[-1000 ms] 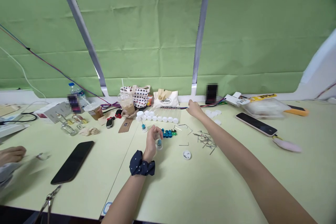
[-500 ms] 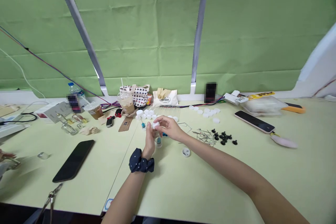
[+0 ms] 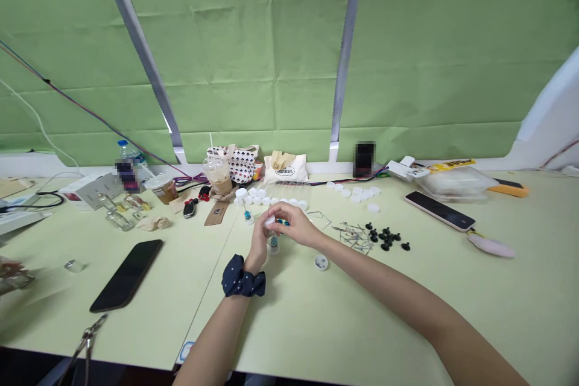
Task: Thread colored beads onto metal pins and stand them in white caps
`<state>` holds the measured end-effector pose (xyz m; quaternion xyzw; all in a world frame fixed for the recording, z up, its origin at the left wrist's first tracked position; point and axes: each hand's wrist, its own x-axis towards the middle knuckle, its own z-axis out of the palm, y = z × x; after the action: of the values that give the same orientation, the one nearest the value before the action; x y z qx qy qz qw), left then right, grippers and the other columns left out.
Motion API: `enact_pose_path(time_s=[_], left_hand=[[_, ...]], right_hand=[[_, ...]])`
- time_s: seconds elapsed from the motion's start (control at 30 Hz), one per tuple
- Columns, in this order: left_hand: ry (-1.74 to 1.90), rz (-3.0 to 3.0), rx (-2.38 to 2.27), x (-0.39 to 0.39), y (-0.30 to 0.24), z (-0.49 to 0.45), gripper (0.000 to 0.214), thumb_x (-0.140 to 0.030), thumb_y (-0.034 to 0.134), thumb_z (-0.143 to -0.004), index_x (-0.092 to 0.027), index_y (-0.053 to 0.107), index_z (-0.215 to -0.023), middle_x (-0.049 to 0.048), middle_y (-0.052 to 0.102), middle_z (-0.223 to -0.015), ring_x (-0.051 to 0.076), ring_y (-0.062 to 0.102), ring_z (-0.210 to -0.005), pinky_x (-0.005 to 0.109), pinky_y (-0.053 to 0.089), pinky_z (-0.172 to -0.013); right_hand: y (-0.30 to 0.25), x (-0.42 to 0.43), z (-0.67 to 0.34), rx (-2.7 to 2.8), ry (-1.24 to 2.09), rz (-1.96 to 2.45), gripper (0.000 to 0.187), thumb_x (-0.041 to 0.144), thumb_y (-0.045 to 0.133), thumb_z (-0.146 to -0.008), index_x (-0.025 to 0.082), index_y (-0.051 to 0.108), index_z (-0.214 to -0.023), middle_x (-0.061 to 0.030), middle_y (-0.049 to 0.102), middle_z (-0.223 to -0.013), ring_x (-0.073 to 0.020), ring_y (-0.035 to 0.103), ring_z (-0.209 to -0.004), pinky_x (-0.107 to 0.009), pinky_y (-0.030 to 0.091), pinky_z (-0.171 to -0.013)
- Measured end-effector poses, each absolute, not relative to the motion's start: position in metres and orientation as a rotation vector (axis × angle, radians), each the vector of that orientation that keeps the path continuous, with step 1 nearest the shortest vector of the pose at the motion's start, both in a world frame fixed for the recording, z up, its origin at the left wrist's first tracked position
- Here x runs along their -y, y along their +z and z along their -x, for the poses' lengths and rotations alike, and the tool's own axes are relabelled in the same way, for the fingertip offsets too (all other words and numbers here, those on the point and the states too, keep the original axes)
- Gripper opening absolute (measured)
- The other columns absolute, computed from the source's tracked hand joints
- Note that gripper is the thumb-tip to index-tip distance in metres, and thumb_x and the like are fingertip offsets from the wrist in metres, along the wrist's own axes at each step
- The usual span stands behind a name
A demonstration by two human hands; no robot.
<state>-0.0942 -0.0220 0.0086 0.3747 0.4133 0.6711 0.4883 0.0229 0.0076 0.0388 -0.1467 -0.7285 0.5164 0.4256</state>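
Note:
A small white round cap [image 3: 270, 221] is pinched between my two hands above the middle of the table. My left hand [image 3: 257, 245], with a dark dotted scrunchie [image 3: 243, 277] at its wrist, closes on the cap from the left. From the right, the fingers of my right hand [image 3: 296, 226] curl over its top and side. Whatever lies under the cap is hidden by the fingers. Just below the hands stands a white-based piece with a teal part [image 3: 274, 245]. Another teal piece [image 3: 248, 216] stands left of them, and an open white cap [image 3: 321, 262] lies below my right wrist.
Metal pins [image 3: 354, 237] and black knobs [image 3: 386, 235] lie to the right, white caps [image 3: 356, 194] behind. A dark phone [image 3: 127, 276], pliers [image 3: 89, 338] and glass bottles [image 3: 118, 219] are on the left. Another person's hand [image 3: 12, 271] shows at the left edge. An iced drink [image 3: 219, 178] stands behind.
My right fingers have curled further over the white cap, and the cap sits slightly lower. The other person's hand at the left edge has shifted a little.

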Motion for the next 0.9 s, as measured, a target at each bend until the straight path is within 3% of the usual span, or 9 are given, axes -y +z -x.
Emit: enact_pose_path(time_s=[0.4, 0.63, 0.9], left_hand=[[1.624, -0.976, -0.981, 0.0211, 0.0041, 0.0954, 0.03, -0.044, 0.046, -0.075, -0.015, 0.056, -0.075, 0.001, 0.056, -0.064, 0.012, 0.05, -0.052, 0.024, 0.042, -0.05], [1.588, -1.005, -1.037, 0.0209, 0.0048, 0.0955, 0.027, -0.039, 0.046, -0.072, -0.015, 0.055, -0.065, 0.0021, 0.055, -0.061, 0.013, 0.05, -0.053, 0.025, 0.041, -0.051], [1.628, -0.967, -1.036, 0.0211, 0.0063, 0.0972, 0.023, -0.034, 0.046, -0.068, -0.016, 0.049, -0.055, -0.0013, 0.048, -0.051, 0.011, 0.046, -0.047, 0.024, 0.038, -0.047]], right_hand=[[0.047, -0.013, -0.0265, 1.931, 1.234, 0.369, 0.025, 0.031, 0.068, -0.071, 0.02, 0.063, -0.092, -0.0053, 0.054, -0.101, -0.0159, 0.059, -0.079, -0.026, 0.053, -0.058], [0.0456, -0.0103, -0.026, 1.933, 1.105, 0.415, 0.025, 0.029, 0.067, -0.071, 0.02, 0.061, -0.094, -0.0031, 0.056, -0.095, -0.0157, 0.057, -0.086, -0.031, 0.051, -0.076], [0.041, -0.0076, -0.0249, 1.978, 1.006, 0.455, 0.028, 0.028, 0.066, -0.073, 0.021, 0.06, -0.1, -0.0038, 0.06, -0.098, -0.0173, 0.057, -0.093, -0.034, 0.047, -0.083]])
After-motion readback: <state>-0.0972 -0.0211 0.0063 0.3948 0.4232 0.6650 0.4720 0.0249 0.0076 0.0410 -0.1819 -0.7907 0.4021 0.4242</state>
